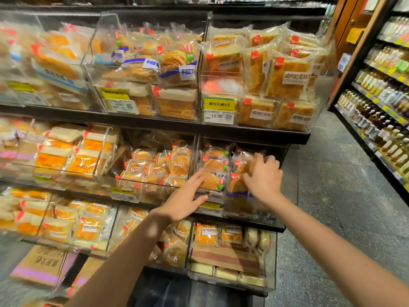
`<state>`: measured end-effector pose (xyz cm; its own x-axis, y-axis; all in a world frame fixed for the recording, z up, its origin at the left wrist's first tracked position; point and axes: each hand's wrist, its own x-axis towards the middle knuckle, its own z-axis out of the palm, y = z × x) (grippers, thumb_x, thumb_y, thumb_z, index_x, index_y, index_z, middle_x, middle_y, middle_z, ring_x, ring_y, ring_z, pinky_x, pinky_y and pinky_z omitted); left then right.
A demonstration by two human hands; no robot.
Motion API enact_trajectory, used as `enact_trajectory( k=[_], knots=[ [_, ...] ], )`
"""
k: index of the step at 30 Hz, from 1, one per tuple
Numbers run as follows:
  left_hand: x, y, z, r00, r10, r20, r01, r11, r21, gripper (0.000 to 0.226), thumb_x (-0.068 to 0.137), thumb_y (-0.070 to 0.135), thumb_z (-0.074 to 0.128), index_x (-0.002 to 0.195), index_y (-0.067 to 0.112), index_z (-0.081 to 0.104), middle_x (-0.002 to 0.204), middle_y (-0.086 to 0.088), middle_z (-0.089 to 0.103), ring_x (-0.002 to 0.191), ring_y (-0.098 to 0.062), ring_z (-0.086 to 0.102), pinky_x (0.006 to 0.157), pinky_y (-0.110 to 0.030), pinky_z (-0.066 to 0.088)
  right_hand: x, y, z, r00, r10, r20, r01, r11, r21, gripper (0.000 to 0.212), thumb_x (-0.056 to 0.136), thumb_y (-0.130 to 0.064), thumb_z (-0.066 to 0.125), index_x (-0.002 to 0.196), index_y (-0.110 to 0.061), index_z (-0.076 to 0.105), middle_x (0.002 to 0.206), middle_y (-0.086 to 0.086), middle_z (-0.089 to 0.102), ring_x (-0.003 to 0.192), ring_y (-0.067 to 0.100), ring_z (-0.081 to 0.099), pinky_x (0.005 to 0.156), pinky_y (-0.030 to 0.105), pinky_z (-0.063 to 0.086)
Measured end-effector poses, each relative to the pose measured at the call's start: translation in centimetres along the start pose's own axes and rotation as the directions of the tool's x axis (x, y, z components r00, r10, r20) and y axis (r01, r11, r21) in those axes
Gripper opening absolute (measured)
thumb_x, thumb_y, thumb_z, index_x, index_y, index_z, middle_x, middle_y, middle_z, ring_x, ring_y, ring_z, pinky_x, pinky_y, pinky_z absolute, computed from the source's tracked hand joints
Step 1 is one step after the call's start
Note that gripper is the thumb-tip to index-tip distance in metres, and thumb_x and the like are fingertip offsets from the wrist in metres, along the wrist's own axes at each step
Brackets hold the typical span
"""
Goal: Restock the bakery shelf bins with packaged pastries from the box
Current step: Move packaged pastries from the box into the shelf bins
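Note:
Both my hands reach into the right-hand clear bin [285, 196] on the second shelf from the top. My left hand [186, 198] lies with straight fingers against the bin's front edge and touches a packaged pastry [211, 180] with a green tag. My right hand [263, 173] has its fingers curled over a packaged pastry [238, 185] at the bin's right side. More wrapped pastries [213, 160] are stacked behind them. A cardboard box [42, 264] with purple stripes stands on the floor at lower left.
Clear acrylic bins full of wrapped breads fill the shelves above, below and to the left. A yellow price tag [219, 109] hangs on the top shelf. A bottle-stocked shelf [382, 96] lines the right side of the grey-floored aisle [336, 196].

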<state>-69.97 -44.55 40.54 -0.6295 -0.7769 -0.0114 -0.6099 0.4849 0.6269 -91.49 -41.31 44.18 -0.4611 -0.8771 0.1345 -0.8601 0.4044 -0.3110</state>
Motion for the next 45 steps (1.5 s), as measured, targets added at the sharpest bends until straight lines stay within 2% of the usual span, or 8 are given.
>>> enact_trajectory(
  k=[3, 10, 16, 19, 22, 31, 38, 45],
  knots=[
    [-3.2, -1.4, -2.9, 0.99, -0.111, 0.083, 0.122, 0.982, -0.144, 0.042, 0.097, 0.023, 0.051, 0.139, 0.027, 0.044, 0.125, 0.004, 0.058, 0.11, -0.006, 0.056, 0.094, -0.016, 0.04, -1.2, -4.5, -0.2, 0.976, -0.213, -0.049, 0.216, 0.975, 0.054, 0.035, 0.091, -0.023, 0.056, 0.125, -0.014, 0.055, 0.122, 0.01, 0.055, 0.117, 0.029, 0.048, 0.097, 0.043, 0.042],
    [-16.4, -7.7, -9.0, 0.941, -0.329, 0.074, 0.336, 0.933, -0.127, 0.032, 0.095, 0.019, 0.051, 0.126, 0.017, 0.057, 0.09, 0.006, 0.063, 0.07, -0.002, 0.053, 0.072, -0.017, 0.041, -8.1, -18.5, 2.8, 0.829, -0.538, 0.151, 0.49, 0.83, 0.266, 0.018, 0.091, -0.016, 0.05, 0.101, -0.014, 0.065, 0.095, 0.012, 0.07, 0.094, 0.035, 0.063, 0.081, 0.039, 0.049],
    [-33.3, -15.1, -12.8, 0.829, -0.556, -0.065, 0.524, 0.812, -0.258, 0.047, 0.088, 0.027, 0.06, 0.128, 0.001, 0.053, 0.105, -0.018, 0.063, 0.094, -0.026, 0.061, 0.069, -0.007, 0.038, -18.7, -31.1, 8.3, 0.62, -0.728, 0.292, 0.607, 0.682, 0.408, 0.012, 0.09, -0.018, 0.053, 0.083, -0.02, 0.063, 0.087, 0.01, 0.07, 0.089, 0.032, 0.064, 0.076, 0.037, 0.047],
    [-42.3, -18.4, -12.5, 0.71, -0.673, -0.208, 0.587, 0.729, -0.354, 0.03, 0.091, 0.021, 0.061, 0.117, 0.005, 0.062, 0.108, -0.014, 0.065, 0.083, 0.0, 0.06, 0.069, -0.003, 0.038, -25.0, -36.6, 11.4, 0.506, -0.785, 0.357, 0.649, 0.62, 0.442, 0.012, 0.089, -0.017, 0.053, 0.084, -0.018, 0.064, 0.092, 0.012, 0.069, 0.093, 0.031, 0.064, 0.078, 0.035, 0.045],
    [-50.4, -21.3, -10.7, 0.506, -0.805, -0.31, 0.634, 0.591, -0.499, 0.015, 0.094, 0.015, 0.058, 0.108, 0.014, 0.064, 0.097, -0.01, 0.067, 0.08, -0.017, 0.067, 0.079, -0.026, 0.053, -31.2, -40.5, 15.7, 0.394, -0.8, 0.453, 0.679, 0.585, 0.444, 0.019, 0.089, -0.021, 0.057, 0.07, -0.017, 0.056, 0.091, 0.013, 0.07, 0.096, 0.033, 0.063, 0.076, 0.036, 0.045],
    [-66.1, -28.3, -5.2, -0.09, -0.947, -0.309, 0.43, 0.243, -0.869, 0.018, 0.091, 0.001, 0.055, 0.099, 0.015, 0.061, 0.09, -0.004, 0.066, 0.083, -0.009, 0.065, 0.085, -0.03, 0.049, -44.8, -48.7, 29.1, 0.042, -0.74, 0.671, 0.782, 0.443, 0.439, 0.008, 0.084, -0.03, 0.059, 0.084, -0.031, 0.067, 0.098, 0.006, 0.072, 0.101, 0.028, 0.065, 0.08, 0.034, 0.05],
    [-71.2, -39.5, -0.4, -0.372, -0.913, -0.169, 0.094, 0.144, -0.985, 0.024, 0.093, -0.008, 0.048, 0.111, 0.0, 0.061, 0.104, -0.007, 0.062, 0.09, -0.013, 0.056, 0.072, -0.014, 0.045, -50.8, -54.5, 45.1, -0.161, -0.605, 0.78, 0.843, 0.327, 0.428, 0.017, 0.093, -0.021, 0.056, 0.101, -0.01, 0.066, 0.102, 0.016, 0.067, 0.1, 0.033, 0.062, 0.068, 0.031, 0.04],
    [-71.5, -49.7, 6.5, -0.461, -0.886, 0.058, -0.22, 0.051, -0.974, 0.024, 0.095, 0.001, 0.049, 0.119, 0.002, 0.055, 0.084, 0.001, 0.061, 0.074, -0.009, 0.057, 0.061, -0.016, 0.045, -55.1, -58.4, 61.2, -0.063, -0.489, 0.87, 0.781, 0.519, 0.348, 0.045, 0.086, -0.022, 0.067, 0.123, -0.001, 0.052, 0.116, 0.02, 0.062, 0.11, 0.036, 0.057, 0.077, 0.033, 0.04]
  ],
)
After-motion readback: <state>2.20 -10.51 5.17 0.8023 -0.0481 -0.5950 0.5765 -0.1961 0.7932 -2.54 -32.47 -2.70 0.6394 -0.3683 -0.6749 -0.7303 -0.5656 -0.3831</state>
